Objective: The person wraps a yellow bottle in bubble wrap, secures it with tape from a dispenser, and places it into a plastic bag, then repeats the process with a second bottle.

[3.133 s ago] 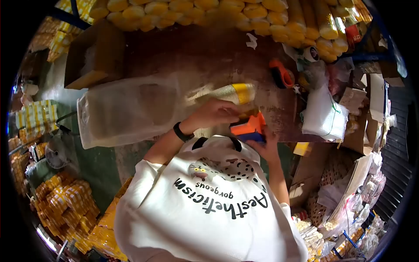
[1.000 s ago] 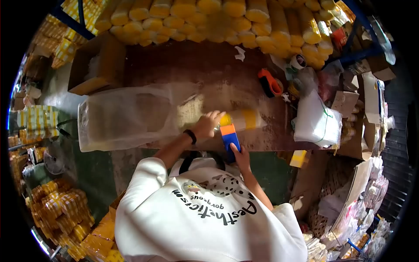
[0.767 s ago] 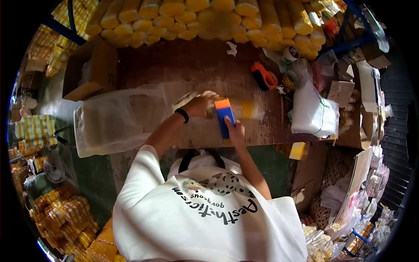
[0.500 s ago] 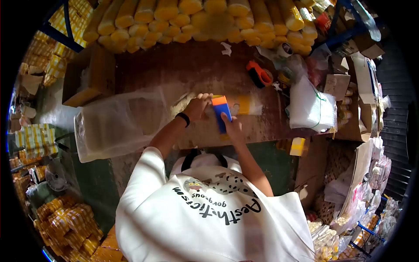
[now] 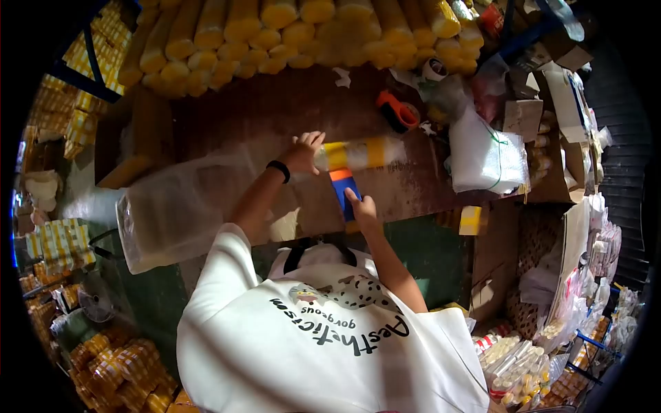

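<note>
A clear-wrapped package with yellow tape bands (image 5: 354, 153) lies crosswise on the brown table (image 5: 241, 103). At its left end rests my left hand (image 5: 303, 154), fingers stretched out and apart; whether they press on the wrap is hard to tell. My right hand (image 5: 365, 208) is closed around a blue tape dispenser (image 5: 346, 196) with an orange end. That orange end points away from me, right at the near edge of the package. Farther back lies an orange and black tape dispenser (image 5: 397, 111).
Yellow wrapped rolls (image 5: 275, 34) are stacked along the back. A cardboard box (image 5: 138, 138) stands at the left, beside a large clear plastic bag (image 5: 179, 206). To the right sits a bundle of white wrap tied with green string (image 5: 485, 151). More boxes crowd the right side.
My right hand has lowered the blue dispenser toward me, off the package's left end. My left hand has shifted left and its fingers have spread. More of the yellow-taped package shows now.
</note>
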Motion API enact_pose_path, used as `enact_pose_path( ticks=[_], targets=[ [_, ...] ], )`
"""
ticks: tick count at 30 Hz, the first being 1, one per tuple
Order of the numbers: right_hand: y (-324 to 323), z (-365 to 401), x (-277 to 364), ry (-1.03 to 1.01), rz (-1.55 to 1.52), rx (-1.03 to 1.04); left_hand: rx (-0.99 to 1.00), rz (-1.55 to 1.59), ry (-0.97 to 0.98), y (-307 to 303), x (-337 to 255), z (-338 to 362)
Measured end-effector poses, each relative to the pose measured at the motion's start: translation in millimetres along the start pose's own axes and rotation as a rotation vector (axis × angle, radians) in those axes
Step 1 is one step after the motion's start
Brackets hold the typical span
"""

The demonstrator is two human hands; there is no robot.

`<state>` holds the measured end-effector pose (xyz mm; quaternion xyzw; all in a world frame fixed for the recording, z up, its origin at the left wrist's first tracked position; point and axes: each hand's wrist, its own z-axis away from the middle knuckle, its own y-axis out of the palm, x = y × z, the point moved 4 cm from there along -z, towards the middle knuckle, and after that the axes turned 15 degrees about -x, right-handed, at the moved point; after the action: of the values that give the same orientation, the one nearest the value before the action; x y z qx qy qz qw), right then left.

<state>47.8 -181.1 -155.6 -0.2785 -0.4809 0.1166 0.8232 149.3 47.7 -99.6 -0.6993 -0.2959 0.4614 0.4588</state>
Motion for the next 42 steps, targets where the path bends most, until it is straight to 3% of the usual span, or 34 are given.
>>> enact_pose_path(
  ticks=[2, 5, 6, 9, 12, 15, 19, 21, 26, 28, 29, 33, 34, 36, 39, 42],
  targets=[
    [3, -9, 22, 0.024, 0.050, 0.031, -0.158, -0.063, 0.178, -18, -11, -2],
    [7, -23, 62, -0.138, 0.139, -0.053, -0.082, -0.147, 0.202, -10, -17, 1],
    [3, -18, 84, -0.141, 0.079, -0.042, -0.180, -0.110, 0.173, -13, -14, -2],
    [19, -41, 99, -0.129, 0.172, 0.012, -0.210, -0.138, 0.009, 3, 11, -17],
    [21, -37, 109, -0.193, 0.207, -0.085, -0.136, 0.006, -0.039, 15, 32, -32],
    [11, -12, 105, -0.132, 0.132, -0.088, -0.039, 0.125, -0.093, 13, 39, -39],
    [6, 5, 48, 0.001, 0.049, -0.020, -0.104, 0.156, -0.042, 2, 32, -34],
    [7, -4, 35, -0.047, 0.114, -0.055, -0.100, 0.143, -0.016, 4, 37, -39],
    [-36, -14, 49, -0.014, 0.164, 0.068, 0.161, 0.139, -0.211, 23, 15, -5],
    [-48, -12, 65, 0.053, 0.153, 0.131, 0.090, 0.187, -0.204, 13, 8, -4],
    [-38, -30, 45, 0.014, 0.177, 0.119, 0.051, 0.209, -0.202, 7, 5, -1],
    [-23, -45, 87, -0.235, 0.245, 0.097, -0.190, 0.062, 0.000, -9, 13, 1],
    [-16, -45, 108, -0.274, 0.238, 0.080, -0.199, 0.078, -0.057, -11, 13, 2],
    [-7, -49, 136, -0.166, 0.256, 0.174, -0.214, 0.108, -0.178, -14, 9, 10],
    [2, -50, 142, -0.152, 0.208, 0.169, -0.133, 0.069, -0.359, -17, 14, 3],
    [-1, -42, 123, -0.174, 0.201, 0.110, -0.150, 0.039, -0.338, 14, 36, 8]
  ],
)
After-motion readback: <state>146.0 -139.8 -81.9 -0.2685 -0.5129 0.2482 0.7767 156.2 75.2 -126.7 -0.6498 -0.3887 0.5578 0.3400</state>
